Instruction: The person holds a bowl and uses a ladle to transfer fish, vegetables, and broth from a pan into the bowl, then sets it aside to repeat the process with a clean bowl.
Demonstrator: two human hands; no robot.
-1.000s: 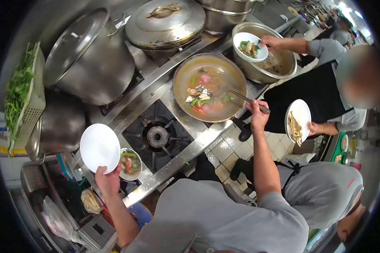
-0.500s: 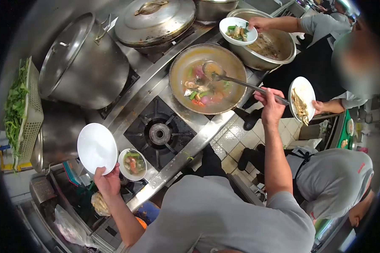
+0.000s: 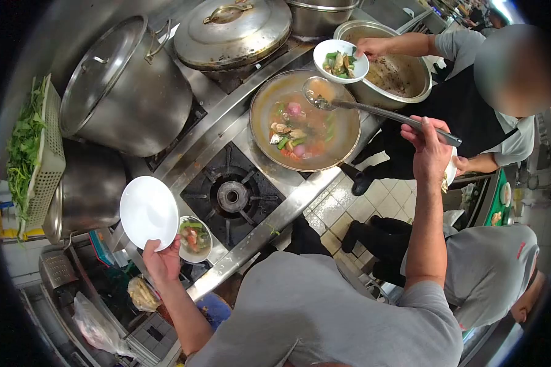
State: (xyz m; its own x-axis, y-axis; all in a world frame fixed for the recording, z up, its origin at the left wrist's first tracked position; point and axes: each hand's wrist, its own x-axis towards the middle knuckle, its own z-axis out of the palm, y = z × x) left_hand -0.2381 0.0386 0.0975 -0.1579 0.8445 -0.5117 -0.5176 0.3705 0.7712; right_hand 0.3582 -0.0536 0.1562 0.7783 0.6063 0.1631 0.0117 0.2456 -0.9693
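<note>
My left hand (image 3: 162,260) grips a white dish (image 3: 149,211) by its lower rim; no food shows on it. My right hand (image 3: 431,147) is closed around the long handle of a metal ladle (image 3: 379,110). The ladle's bowl, with some broth in it, hangs over the far right part of a wide pan (image 3: 269,92). In that pan are broth, clams, green vegetables and pink pieces. Just beyond the ladle, a co-worker's hand (image 3: 373,47) holds a white bowl (image 3: 322,56) of clams and greens. A small white bowl of soup (image 3: 194,238) stands beside my left hand.
A gas burner (image 3: 231,196) lies in front of the pan. Large lidded pots (image 3: 134,92) line the back left, near a basket of greens (image 3: 52,140). Behind the co-worker's bowl sits a big open pot (image 3: 422,98). Another person (image 3: 490,269) bends at the right.
My right hand has moved right and the ladle's bowl has shifted toward the pan's far right rim. The co-worker's bowl has come slightly lower and left, closer to the ladle.
</note>
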